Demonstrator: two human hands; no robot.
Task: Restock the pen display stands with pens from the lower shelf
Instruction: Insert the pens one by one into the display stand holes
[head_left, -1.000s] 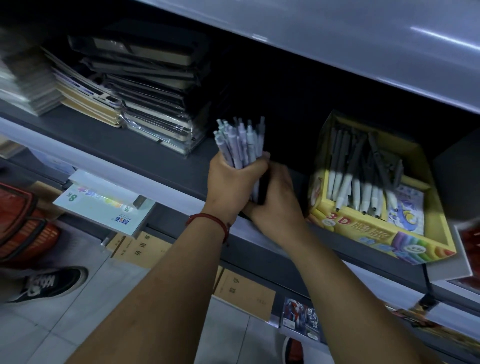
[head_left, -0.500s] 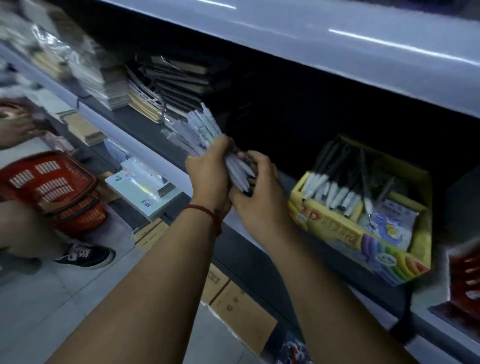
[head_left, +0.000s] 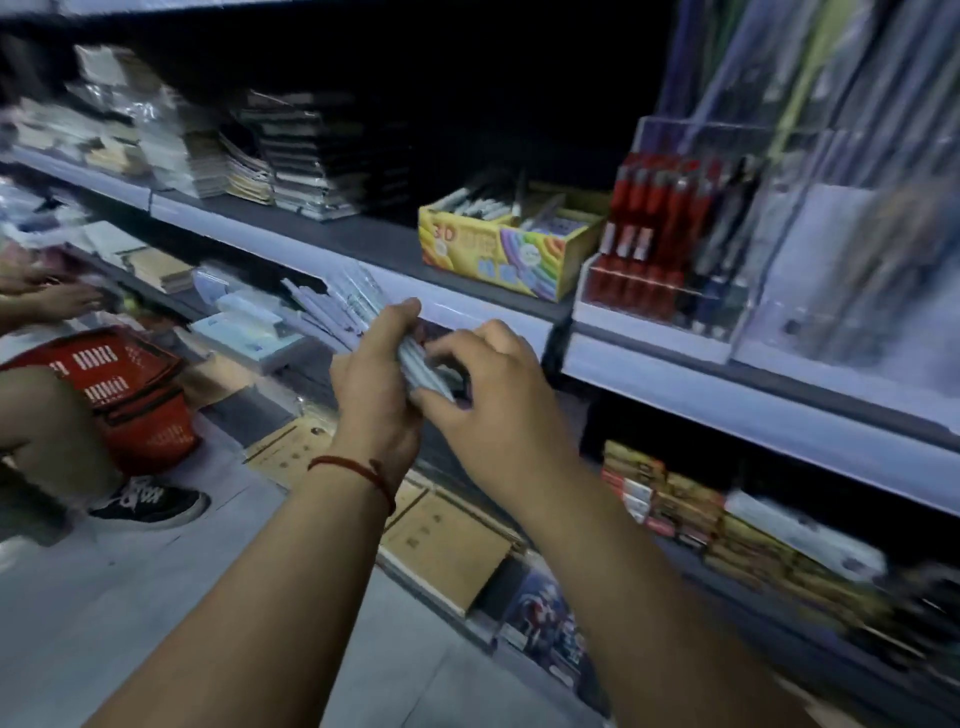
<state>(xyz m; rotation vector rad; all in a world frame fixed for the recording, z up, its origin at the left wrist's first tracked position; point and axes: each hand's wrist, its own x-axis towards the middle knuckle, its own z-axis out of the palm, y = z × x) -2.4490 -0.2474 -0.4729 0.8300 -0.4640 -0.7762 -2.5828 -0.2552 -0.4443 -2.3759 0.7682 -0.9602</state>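
Grips a bunch of pens (head_left: 337, 306) with the left hand (head_left: 374, 395), fingers curled tight round them. Pinches their low ends with the right hand (head_left: 498, 405) fingers. Holds the bunch tilted up to the left, in open air just in front of the shelf (head_left: 457, 314) edge. Up on the shelf: a yellow box (head_left: 493, 260), close beside a clear stand (head_left: 654, 319) with red pens. Down left: a red basket (head_left: 130, 395) on the grey floor (head_left: 104, 597), near a black shoe (head_left: 150, 501). Blurry all round.
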